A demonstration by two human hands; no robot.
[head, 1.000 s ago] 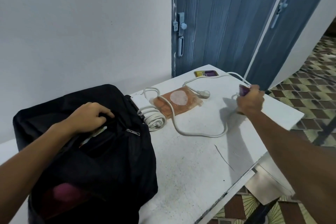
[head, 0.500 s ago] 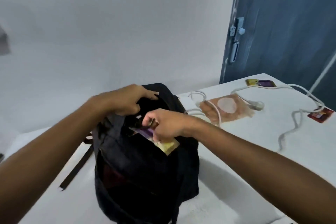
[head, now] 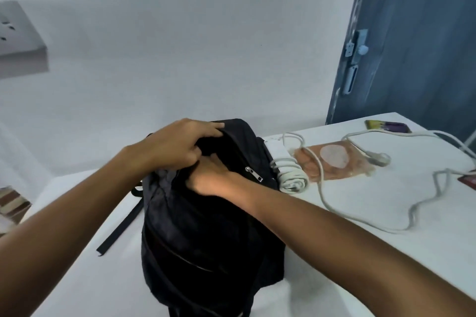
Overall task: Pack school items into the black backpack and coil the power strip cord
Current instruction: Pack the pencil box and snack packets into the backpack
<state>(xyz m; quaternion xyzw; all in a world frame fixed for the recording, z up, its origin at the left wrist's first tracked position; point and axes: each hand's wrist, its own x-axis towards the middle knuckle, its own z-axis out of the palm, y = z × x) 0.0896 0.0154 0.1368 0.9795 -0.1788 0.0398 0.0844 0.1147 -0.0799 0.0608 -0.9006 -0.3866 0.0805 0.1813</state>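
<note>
The black backpack (head: 206, 234) stands upright on the white table (head: 360, 260). My left hand (head: 177, 147) grips the upper edge of its top opening and holds it apart. My right hand (head: 213, 175) is pushed down inside that opening, its fingers hidden in the bag. The white power strip (head: 277, 148) lies just right of the bag, with part of its cord bundled (head: 292, 180) and the rest (head: 365, 221) trailing loose across the table to a plug (head: 378, 158). An orange plastic pouch (head: 334, 162) lies under the cord.
A purple-and-yellow packet (head: 386, 126) sits at the table's far edge and a red item (head: 468, 180) at the right edge of view. A blue door (head: 412, 46) stands behind the table. A wall socket (head: 18, 33) is at upper left.
My right hand carried a purple-and-yellow packet from the table's right side to the bag and has now sunk into the opening; the packet is out of sight. The view swung left.
</note>
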